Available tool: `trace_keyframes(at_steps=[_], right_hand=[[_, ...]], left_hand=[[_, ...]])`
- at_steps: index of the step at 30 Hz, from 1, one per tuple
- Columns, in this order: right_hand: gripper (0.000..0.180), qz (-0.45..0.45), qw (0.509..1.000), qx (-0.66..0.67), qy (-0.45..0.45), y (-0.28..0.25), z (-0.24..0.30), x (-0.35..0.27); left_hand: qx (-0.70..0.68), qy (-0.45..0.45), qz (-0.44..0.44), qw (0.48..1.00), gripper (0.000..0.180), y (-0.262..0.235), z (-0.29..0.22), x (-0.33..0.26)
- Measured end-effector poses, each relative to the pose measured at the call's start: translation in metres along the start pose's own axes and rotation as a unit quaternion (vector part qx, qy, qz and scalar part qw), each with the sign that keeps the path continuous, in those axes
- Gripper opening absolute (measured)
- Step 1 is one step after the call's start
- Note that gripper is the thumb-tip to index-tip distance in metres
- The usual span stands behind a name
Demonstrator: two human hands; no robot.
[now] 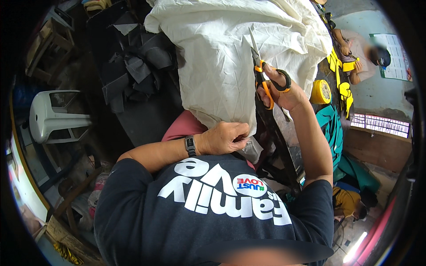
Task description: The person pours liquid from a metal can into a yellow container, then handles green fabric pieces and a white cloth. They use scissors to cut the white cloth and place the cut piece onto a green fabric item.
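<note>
A large piece of off-white cloth point(213, 57) spreads over the table and hangs down toward my lap. My left hand point(226, 137), with a dark watch on the wrist, pinches the near edge of this cloth close to my body. In my right hand point(284, 91) is a pair of scissors point(258, 66) with orange and black handles, my fingers through the loops. The blades point away from me over the cloth and look nearly closed. My fingertips on the left hide the exact bit of edge they grip.
Dark fabric scraps point(142, 66) lie heaped on the black table left of the cloth. A yellow roll point(321, 91) and teal cloth point(329, 128) are at the right. Further right a person handles yellow strips point(339, 66). A white plastic stool point(49, 116) stands at the left.
</note>
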State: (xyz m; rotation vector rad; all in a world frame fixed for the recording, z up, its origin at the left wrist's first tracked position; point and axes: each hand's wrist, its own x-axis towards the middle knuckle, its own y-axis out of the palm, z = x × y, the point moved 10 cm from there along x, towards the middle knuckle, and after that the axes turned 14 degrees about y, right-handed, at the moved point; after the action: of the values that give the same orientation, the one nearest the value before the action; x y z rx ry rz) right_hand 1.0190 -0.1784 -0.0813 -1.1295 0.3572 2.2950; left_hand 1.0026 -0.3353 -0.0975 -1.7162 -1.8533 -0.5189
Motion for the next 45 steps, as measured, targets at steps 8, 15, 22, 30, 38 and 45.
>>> trace_keyframes(at_steps=[8,15,22,30,38,45], right_hand=[[0.057,-0.008,0.999,-0.018,-0.025,-0.003,-0.005,-0.011],[0.057,-0.012,1.000,-0.024,0.007,-0.002,-0.030,-0.012],[0.058,-0.008,1.000,0.002,0.011,0.006,-0.015,0.000],[0.058,-0.032,0.999,0.008,-0.001,0.004,-0.023,-0.009],[0.056,-0.075,0.997,0.009,-0.015,0.006,-0.017,0.013],[0.060,-0.086,0.996,0.010,-0.003,-0.002,-0.022,0.014]], left_hand=[[-0.020,-0.020,0.018,0.999,0.018,-0.001,0.001,-0.004],[-0.019,0.021,0.010,1.000,0.019,0.000,-0.006,-0.001],[-0.004,0.017,0.012,1.000,0.019,0.000,-0.004,-0.001],[-0.010,0.037,0.027,0.999,0.018,0.004,-0.005,-0.003],[-0.016,0.043,0.041,0.998,0.012,0.009,-0.007,-0.002],[-0.010,0.066,0.075,0.995,0.017,0.014,-0.010,-0.004]])
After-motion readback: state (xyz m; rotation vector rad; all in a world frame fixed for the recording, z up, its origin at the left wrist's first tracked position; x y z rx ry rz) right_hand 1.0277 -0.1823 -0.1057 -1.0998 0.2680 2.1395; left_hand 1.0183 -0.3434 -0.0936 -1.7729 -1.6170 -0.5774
